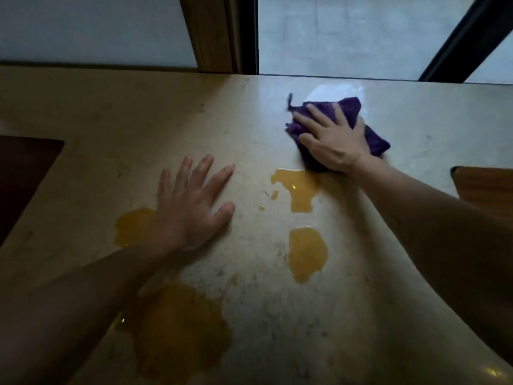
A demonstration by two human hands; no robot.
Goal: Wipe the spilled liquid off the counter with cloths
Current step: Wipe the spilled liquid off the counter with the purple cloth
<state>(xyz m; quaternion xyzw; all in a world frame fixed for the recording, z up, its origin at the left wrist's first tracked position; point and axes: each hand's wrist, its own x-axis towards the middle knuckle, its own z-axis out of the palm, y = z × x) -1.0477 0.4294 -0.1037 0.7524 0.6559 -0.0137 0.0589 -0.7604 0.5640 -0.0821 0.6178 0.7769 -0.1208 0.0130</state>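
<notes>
Several amber puddles lie on the beige stone counter (105, 112): one near my right wrist (298, 191), one below it (306, 252), one partly under my left hand (133, 227), and a large one near the front (180, 329). My right hand (331, 137) presses flat on a crumpled purple cloth (372, 134) just beyond the upper puddle, fingers spread over it. My left hand (191, 204) rests flat on the counter, fingers apart, holding nothing.
A dark brown chair or recess (22, 176) cuts into the counter at the left. A wooden chair back (485, 190) shows at the right edge. Beyond the far edge stand a wooden door frame (213, 31) and a glass pane.
</notes>
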